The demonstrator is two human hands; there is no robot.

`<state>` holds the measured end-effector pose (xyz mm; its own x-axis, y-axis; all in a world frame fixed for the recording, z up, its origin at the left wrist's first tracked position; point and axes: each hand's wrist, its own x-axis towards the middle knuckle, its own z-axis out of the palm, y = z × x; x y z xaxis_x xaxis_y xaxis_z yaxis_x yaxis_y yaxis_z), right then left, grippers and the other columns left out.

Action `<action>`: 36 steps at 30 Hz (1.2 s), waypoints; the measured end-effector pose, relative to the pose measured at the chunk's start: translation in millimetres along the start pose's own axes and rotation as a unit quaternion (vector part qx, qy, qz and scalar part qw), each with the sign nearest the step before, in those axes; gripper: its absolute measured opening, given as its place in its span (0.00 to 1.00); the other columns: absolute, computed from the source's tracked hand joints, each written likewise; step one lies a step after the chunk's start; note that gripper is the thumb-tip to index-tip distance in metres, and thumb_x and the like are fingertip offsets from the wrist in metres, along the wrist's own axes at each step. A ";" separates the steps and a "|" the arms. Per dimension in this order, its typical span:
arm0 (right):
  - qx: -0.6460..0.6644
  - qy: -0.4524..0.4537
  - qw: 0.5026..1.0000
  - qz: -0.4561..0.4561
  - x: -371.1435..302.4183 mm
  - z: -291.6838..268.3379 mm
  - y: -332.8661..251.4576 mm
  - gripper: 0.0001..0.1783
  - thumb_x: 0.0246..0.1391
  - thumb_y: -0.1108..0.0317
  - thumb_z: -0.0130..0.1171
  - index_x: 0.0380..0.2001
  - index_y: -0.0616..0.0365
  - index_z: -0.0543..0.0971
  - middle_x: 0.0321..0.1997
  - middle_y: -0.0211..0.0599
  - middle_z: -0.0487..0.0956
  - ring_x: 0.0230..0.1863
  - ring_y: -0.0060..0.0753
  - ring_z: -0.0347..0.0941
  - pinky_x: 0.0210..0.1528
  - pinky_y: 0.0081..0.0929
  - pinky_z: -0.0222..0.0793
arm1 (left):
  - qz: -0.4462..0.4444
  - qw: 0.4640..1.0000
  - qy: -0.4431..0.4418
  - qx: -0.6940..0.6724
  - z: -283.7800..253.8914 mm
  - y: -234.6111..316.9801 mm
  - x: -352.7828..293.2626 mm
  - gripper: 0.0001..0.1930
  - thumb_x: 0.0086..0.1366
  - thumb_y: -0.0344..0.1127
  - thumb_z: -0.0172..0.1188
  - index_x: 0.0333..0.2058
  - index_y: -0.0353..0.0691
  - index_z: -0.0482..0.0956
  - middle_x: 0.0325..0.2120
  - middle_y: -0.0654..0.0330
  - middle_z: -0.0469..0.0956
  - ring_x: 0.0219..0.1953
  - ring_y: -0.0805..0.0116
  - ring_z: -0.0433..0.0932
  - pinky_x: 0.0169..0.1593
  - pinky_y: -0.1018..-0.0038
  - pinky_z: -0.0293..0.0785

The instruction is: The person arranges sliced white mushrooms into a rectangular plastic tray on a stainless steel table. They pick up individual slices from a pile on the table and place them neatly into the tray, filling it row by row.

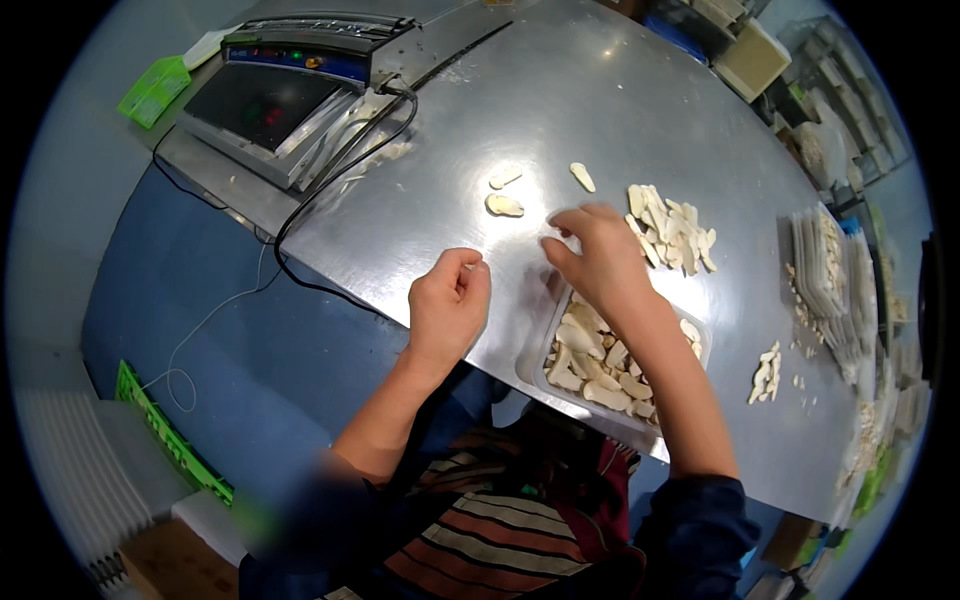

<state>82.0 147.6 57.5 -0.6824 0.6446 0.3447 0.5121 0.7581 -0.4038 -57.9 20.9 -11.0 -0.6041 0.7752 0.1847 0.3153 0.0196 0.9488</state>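
Note:
My left hand [450,303] is held over the table's near edge with its fingers curled closed; whatever may be inside them is hidden. My right hand [603,258] reaches over the far side of a clear plastic tray [531,369], its fingers bent and a gap between thumb and forefinger. Pale cream slices [590,355], like sliced dried mushroom, fill the tray, partly hidden under my right forearm. Just right of this hand lies a loose pile of similar slices [672,228]. Ahead of my hands are single slices [504,205] on the metal table [560,100].
A scale [265,105] with a black cable [340,170] stands at the far left. Stacked clear trays [825,270] line the right side, near a small heap of slices [766,374]. A green basket [165,435] is low on the left; a green bin [153,92] stands behind the scale.

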 end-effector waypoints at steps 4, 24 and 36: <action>0.005 -0.002 1.000 -0.003 40.2 52.4 15.3 0.11 0.41 0.71 0.65 0.30 0.65 0.81 0.30 0.46 0.79 0.35 0.46 0.75 0.40 0.37 0.71 | 0.015 1.000 0.015 -0.018 0.3 -7.3 2.8 0.07 0.61 0.30 0.60 0.36 0.34 0.77 0.16 0.61 0.74 0.17 0.76 0.71 0.24 0.78 0.69; 0.253 -0.050 0.956 0.139 -112.3 -38.1 -66.4 0.09 0.47 0.72 0.67 0.32 0.63 0.79 0.27 0.42 0.78 0.27 0.38 0.75 0.31 0.29 0.71 | -0.180 0.908 -0.312 -0.215 -35.5 54.7 -60.4 0.10 0.67 0.35 0.59 0.36 0.32 0.78 0.23 0.72 0.72 0.27 0.86 0.66 0.29 0.85 0.64; 0.041 0.025 0.998 -0.041 -129.9 -36.4 -31.6 0.15 0.33 0.78 0.70 0.29 0.59 0.79 0.26 0.38 0.76 0.28 0.41 0.72 0.29 0.33 0.71 | -0.239 0.914 -0.286 -0.163 -10.0 61.0 -62.4 0.11 0.68 0.35 0.55 0.35 0.31 0.78 0.21 0.69 0.73 0.26 0.83 0.69 0.31 0.84 0.66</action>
<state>173.4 43.5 56.3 -0.6922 0.5858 0.4216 0.4097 0.7998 -0.4387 -8.3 -32.6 37.9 -0.1055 0.9325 -0.3453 -0.1758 0.3243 0.9295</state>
